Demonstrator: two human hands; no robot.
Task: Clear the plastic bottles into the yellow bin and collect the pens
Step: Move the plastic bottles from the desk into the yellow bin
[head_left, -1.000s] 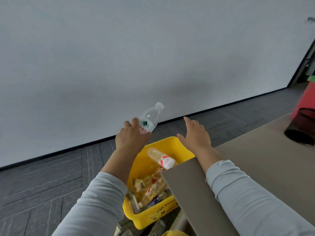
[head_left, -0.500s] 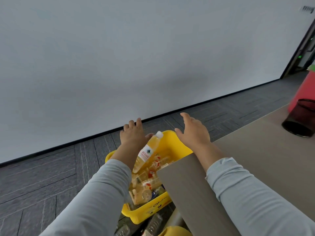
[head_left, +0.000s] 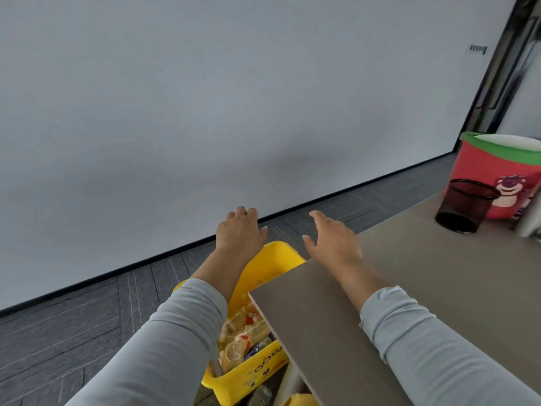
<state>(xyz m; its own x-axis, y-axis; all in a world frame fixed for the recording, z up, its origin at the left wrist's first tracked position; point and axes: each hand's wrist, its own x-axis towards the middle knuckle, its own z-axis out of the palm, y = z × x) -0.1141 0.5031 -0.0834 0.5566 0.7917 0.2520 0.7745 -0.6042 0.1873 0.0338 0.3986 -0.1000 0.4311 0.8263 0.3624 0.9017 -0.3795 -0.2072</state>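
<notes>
On my feed a pale grey wall fills the upper half of the view. Below it, dark grey carpet floor runs along a black skirting line. At the lower right, a taupe surface juts toward me, its near-left corner cutting across the bottom.

Two arms in light grey sleeves reach forward from the bottom edge.

On the floor, just beside the surface's left edge and partly hidden under it, stands the yellow bin. At the far right of the surface stands a red bucket with a green rim and a pink bear printed on it. Just in front of it is a black mesh cup.

The left hand hovers over the bin's far rim, palm down, fingers loose and holding nothing. The right hand hovers over the surface's far-left corner, fingers spread wide, also holding nothing.

Inside the bin I see a jumble of plastic bottles, clear and yellowish with red labels, lying heaped against its near wall.
</notes>
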